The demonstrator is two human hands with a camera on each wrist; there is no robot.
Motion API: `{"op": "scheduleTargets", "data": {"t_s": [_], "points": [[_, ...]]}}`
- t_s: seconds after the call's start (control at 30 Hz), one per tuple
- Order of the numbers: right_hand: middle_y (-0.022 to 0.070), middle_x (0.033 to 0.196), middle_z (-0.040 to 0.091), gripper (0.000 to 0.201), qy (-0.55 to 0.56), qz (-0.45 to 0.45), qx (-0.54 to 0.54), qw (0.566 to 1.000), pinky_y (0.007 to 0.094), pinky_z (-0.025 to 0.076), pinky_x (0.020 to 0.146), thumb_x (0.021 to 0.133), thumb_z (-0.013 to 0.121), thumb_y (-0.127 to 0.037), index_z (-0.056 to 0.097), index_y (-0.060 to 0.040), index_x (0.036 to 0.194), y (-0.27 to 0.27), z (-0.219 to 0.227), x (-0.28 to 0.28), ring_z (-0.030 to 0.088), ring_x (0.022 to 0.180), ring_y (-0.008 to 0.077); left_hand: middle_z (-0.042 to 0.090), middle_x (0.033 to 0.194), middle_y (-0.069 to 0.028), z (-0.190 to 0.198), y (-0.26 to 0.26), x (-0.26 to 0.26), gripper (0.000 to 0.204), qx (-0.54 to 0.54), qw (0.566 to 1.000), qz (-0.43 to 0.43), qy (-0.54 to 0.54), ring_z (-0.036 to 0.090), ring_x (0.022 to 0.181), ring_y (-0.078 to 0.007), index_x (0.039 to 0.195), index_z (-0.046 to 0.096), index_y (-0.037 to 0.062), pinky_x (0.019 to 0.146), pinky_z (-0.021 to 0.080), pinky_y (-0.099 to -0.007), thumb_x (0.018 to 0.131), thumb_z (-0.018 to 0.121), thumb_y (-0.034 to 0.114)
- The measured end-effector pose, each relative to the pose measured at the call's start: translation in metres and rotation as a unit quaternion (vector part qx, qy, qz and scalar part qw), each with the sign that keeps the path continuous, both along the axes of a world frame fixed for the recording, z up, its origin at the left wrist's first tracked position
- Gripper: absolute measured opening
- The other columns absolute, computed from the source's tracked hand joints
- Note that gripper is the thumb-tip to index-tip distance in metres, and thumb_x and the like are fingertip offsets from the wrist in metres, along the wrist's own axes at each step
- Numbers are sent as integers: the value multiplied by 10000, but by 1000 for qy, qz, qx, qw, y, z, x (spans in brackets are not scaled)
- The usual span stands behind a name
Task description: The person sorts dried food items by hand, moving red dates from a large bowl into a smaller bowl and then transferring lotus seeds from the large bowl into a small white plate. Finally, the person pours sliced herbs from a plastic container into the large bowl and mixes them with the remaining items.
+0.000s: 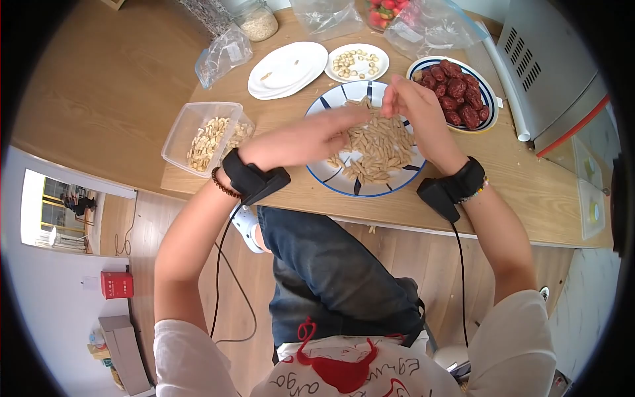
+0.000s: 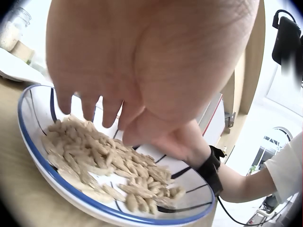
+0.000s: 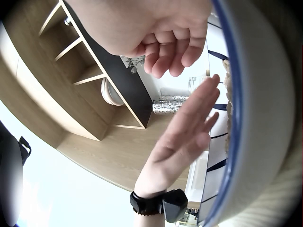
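A white dish with blue stripes and a blue rim [image 1: 320,173] stands near the table's front edge, holding many pale, elongated, pod-like pieces [image 1: 378,153]. Over its left part stretches my left hand [image 1: 307,137], slightly blurred, its fingers straight and pointing right. My right hand [image 1: 423,116] is above the dish's right rim, thumb side up. In the right wrist view the fingers [image 3: 165,52] of that hand bend loosely with nothing between them, facing the straight left hand [image 3: 182,137]. The left wrist view shows the left palm [image 2: 142,61] above the pieces, the right hand partly hidden behind it.
At left is a clear plastic box [image 1: 175,142] with pale pieces. Behind the dish stand white plates [image 1: 297,73] and a small plate [image 1: 331,59] of round cream pieces. Red dates [image 1: 456,92] fill a bowl at right, beside a grey appliance [image 1: 562,73]. Plastic bags [image 1: 327,16] lie at the back.
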State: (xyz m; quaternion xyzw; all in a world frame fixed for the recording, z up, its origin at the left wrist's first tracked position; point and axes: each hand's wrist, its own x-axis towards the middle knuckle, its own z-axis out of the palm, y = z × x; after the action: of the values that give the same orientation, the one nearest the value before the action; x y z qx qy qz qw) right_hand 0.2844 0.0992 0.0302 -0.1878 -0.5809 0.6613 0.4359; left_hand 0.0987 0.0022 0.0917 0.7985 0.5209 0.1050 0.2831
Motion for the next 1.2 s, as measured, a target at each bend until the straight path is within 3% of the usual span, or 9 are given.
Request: {"op": "scheduleTargets", "data": {"t_s": [0.13, 0.27, 0.37, 0.57, 0.67, 0.77, 0.97, 1.07, 1.2], "points": [[24, 706, 570, 361, -1, 4, 5, 1000, 235, 436, 660, 954, 441, -293, 584, -24, 761, -1, 1, 1, 535, 669, 101, 318, 1430, -174, -9, -10, -3, 462, 12, 989, -128, 79, 394, 1258, -302, 1346, 398, 57, 957, 404, -338, 925, 501, 219], [25, 712, 537, 354, -8, 14, -6, 1000, 258, 415, 713, 954, 441, -299, 555, -35, 749, -3, 4, 2, 501, 696, 110, 478, 1313, -144, 6, -10, 4, 410, -52, 995, -59, 66, 484, 1167, -307, 1274, 473, 45, 945, 412, -346, 903, 530, 209], [23, 710, 536, 356, -12, 6, -2, 1000, 256, 416, 708, 955, 440, -303, 554, -39, 745, -4, 5, 1, 502, 694, 109, 533, 1252, -127, 3, -6, 11, 333, 24, 997, -47, 65, 523, 1104, -304, 1208, 534, 47, 938, 414, -351, 893, 526, 157], [23, 705, 532, 364, -13, 11, 1, 1000, 253, 415, 700, 953, 443, -317, 552, -37, 748, -3, 3, 2, 499, 689, 110, 545, 1148, -107, -5, 4, 21, 247, -4, 989, -147, 0, 544, 1019, -292, 1069, 604, 44, 887, 437, -346, 824, 577, 22], [23, 703, 530, 365, -14, 12, 3, 1000, 252, 414, 701, 951, 444, -321, 553, -36, 750, -2, 1, 1, 498, 686, 110, 530, 1110, -93, -10, 10, 12, 259, 114, 984, -102, 88, 542, 978, -270, 1039, 603, 44, 844, 450, -327, 787, 599, -15], [25, 707, 533, 364, -8, 16, 1, 1000, 251, 414, 699, 950, 446, -322, 553, -35, 754, -3, 3, 2, 498, 684, 110, 557, 1032, -67, -2, 12, 9, 227, 39, 998, -32, 42, 556, 911, -210, 1038, 607, 54, 810, 458, -304, 817, 590, 8], [28, 704, 538, 372, -14, 2, 3, 1000, 249, 416, 708, 945, 451, -328, 560, -31, 751, -5, 5, 1, 510, 692, 113, 620, 939, -4, -14, 24, 11, 184, -159, 983, -82, -35, 566, 809, -113, 1056, 614, 47, 757, 459, -249, 886, 544, 62], [29, 699, 539, 379, -20, -2, -4, 1000, 255, 419, 717, 943, 453, -329, 562, -26, 744, -4, 5, 1, 515, 692, 118, 630, 985, -8, -13, 32, -6, 193, -92, 987, -18, -127, 571, 794, -103, 1059, 614, 37, 744, 460, -239, 892, 519, 58], [20, 707, 570, 375, -28, -3, 14, 1000, 236, 425, 669, 956, 428, -297, 578, -20, 753, -2, 2, 0, 537, 679, 99, 563, 809, 26, 8, 35, -29, 201, -72, 940, 124, -311, 472, 633, -35, 1064, 611, 35, 570, 408, -188, 911, 499, 103]]}}
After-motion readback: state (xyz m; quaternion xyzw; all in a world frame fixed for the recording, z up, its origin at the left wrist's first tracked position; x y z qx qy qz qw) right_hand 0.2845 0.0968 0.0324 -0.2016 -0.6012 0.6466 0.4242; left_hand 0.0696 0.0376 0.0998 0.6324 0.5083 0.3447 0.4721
